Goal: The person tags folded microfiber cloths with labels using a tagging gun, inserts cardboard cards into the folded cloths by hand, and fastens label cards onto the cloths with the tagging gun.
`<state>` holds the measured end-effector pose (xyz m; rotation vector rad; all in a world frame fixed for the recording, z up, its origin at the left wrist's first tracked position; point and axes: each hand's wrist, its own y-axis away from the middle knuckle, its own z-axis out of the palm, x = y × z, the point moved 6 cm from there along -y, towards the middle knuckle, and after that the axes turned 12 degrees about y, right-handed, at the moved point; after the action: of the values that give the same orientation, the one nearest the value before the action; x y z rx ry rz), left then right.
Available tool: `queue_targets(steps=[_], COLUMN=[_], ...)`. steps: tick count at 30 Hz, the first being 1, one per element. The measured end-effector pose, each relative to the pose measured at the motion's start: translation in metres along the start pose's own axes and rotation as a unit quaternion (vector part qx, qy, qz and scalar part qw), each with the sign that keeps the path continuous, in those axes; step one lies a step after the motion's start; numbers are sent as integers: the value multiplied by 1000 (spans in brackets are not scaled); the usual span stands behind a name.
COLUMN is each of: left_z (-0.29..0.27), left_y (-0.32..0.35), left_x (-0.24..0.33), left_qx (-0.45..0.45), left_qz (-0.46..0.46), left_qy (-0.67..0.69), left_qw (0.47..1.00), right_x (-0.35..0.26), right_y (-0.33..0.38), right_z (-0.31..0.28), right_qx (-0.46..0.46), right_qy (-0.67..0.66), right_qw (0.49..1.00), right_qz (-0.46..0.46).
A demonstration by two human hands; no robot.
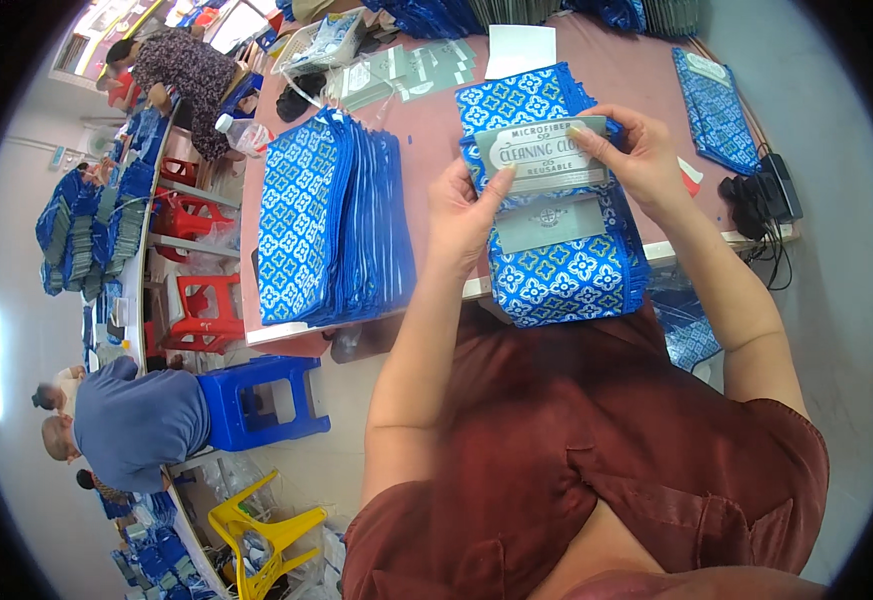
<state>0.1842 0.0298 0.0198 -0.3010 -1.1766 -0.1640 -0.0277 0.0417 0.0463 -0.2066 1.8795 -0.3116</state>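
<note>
My left hand [463, 212] and my right hand [641, 160] pinch a grey-green printed paper label [546, 172] by its two ends, thumbs on its face. It lies across a stack of folded blue cloths [566, 288] with a white flower-like pattern, at the table's near edge. Whether the label wraps around a cloth is hidden. Just below it, a second, plainer grey-green panel [552, 226] rests on the same stack. To the left of my left hand stands a taller, leaning pile of matching blue cloths [296, 220].
Loose grey-green labels [421, 70], a white paper [521, 52] and a white basket [316, 45] sit at the pink table's back. A labelled cloth [721, 115] and a black power adapter [781, 188] with cables lie right. Beyond the table are blue [256, 400] and yellow stools [266, 530] and seated people.
</note>
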Motion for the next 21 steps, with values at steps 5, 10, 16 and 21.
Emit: queue_targets(steps=[5, 10, 16, 21], left_z=[1, 4, -5, -13], left_y=[-3, -4, -9, -15], left_x=[-6, -11, -20, -28], left_qx=[17, 2, 41, 87], left_qz=[-3, -13, 4, 8], left_qy=[78, 38, 40, 128], left_qw=[997, 999, 998, 988], right_x=[-7, 6, 58, 124], right_y=[3, 2, -17, 8], right_z=[-4, -7, -79, -133], right_qx=[51, 52, 186, 146], right_qy=[80, 128, -83, 460], right_qw=[994, 988, 974, 874], right_qz=[-54, -73, 94, 48])
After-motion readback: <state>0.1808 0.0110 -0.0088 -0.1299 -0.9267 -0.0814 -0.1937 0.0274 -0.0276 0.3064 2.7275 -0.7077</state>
